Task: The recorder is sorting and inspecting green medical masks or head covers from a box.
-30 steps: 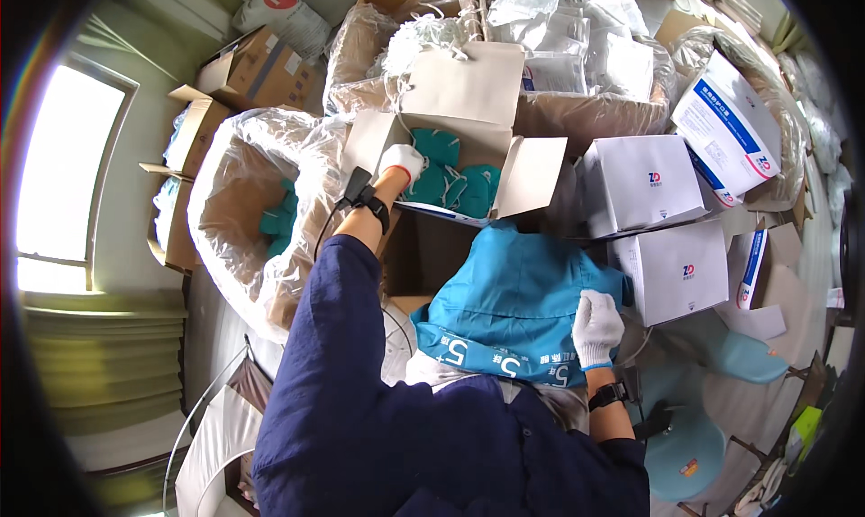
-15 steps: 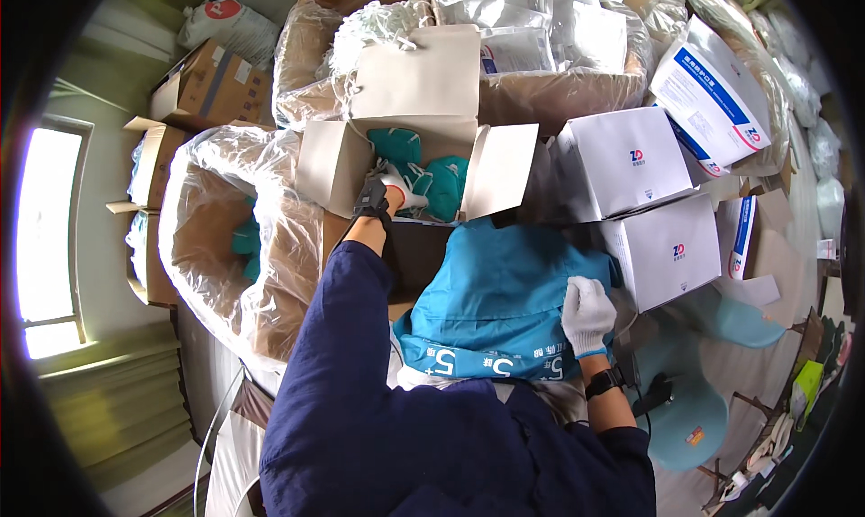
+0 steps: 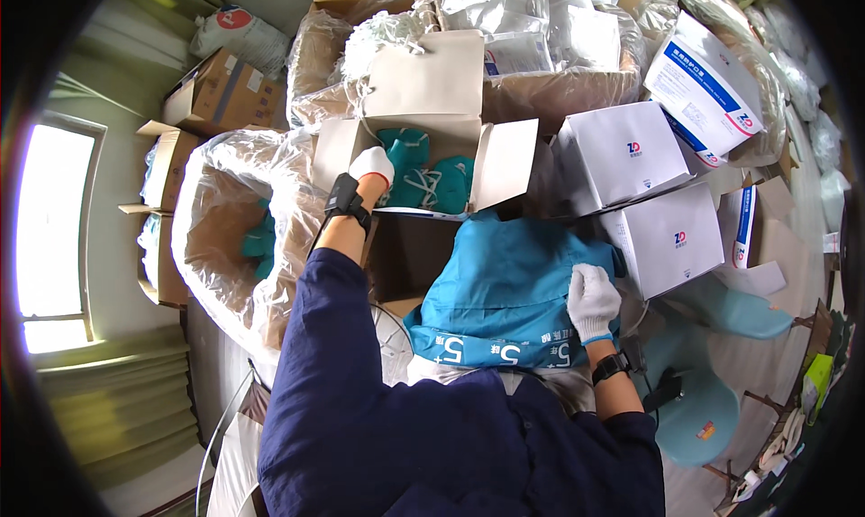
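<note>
In a white glove, my left hand [image 3: 371, 164] is at the left inner side of an open carton [image 3: 506, 164], its fingers mostly hidden. Several green cup-shaped respirator masks [image 3: 452, 183] with white straps lie in that carton, just right of the hand. My right hand [image 3: 593, 296], also gloved in white, rests closed against the right side of the blue apron [image 3: 505, 278] over my lap. Nothing shows in its curled fingers.
Left of the carton stands a plastic-lined box [image 3: 216, 219] with green masks inside. White printed boxes [image 3: 622, 156] are stacked to the right. Behind are lined cartons with a heap of white straps [image 3: 383, 44] and clear packets [image 3: 518, 48]. A light blue chair [image 3: 689, 418] stands at lower right.
My left hand has drawn back leftward from the masks to the carton's side, uncovering masks and straps. My right hand stays closed on the apron. The whole view has shifted slightly.
</note>
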`<state>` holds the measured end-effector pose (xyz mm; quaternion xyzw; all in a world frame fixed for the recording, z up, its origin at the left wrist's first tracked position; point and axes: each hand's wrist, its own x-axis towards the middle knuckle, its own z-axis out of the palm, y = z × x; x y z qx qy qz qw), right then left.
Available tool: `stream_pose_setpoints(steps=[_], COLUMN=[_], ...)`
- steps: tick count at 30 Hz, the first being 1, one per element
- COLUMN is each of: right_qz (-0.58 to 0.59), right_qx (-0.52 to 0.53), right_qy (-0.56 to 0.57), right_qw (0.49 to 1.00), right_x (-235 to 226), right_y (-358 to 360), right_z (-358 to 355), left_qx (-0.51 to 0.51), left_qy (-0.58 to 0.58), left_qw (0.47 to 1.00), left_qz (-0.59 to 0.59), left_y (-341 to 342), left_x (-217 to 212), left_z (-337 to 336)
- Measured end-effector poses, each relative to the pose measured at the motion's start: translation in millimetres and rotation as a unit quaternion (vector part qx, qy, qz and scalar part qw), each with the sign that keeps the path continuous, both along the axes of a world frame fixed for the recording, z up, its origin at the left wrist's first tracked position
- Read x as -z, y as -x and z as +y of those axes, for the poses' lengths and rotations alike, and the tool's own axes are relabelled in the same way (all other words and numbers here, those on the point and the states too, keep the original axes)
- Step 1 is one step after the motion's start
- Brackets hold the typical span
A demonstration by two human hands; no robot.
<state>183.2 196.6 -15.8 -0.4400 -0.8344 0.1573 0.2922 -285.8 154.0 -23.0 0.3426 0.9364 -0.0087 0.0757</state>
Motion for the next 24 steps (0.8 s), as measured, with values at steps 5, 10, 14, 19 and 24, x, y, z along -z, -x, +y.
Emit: stream_pose_setpoints(steps=[5,10,14,19,24], right_qz=[0.001,0.193,0.318,0.355,0.503], right_qx=[0.011,0.090,-0.068,-0.125,0.032], right_qy=[0.002,0.384,0.308,0.233,0.139], right_qw=[1.000,0.899,0.894,0.897,0.852], right_x=[6.4,-6.8,-92.2,-120.8,-128.1], right_y=[-3.6,11.0,70.6,99.7,51.8], right_z=[-6.9,3.3,3.6,10.7,27.0], left_qx=[-0.014,0.001,0.048,0.112,0.058], left_qy=[-0.176,-0.409,-0.440,-0.407,-0.467], left_qw=[0.983,0.860,0.790,0.765,0.700], left_qz=[-0.048,-0.306,-0.424,-0.486,-0.537], left_y=[-1.9,-53.3,-110.8,-180.7,-197.4], left_x=[-55.1,-107.9,-138.9,-163.9,-152.1], left_z=[-20.9,-44.9,-59.9,-63.7,-71.8])
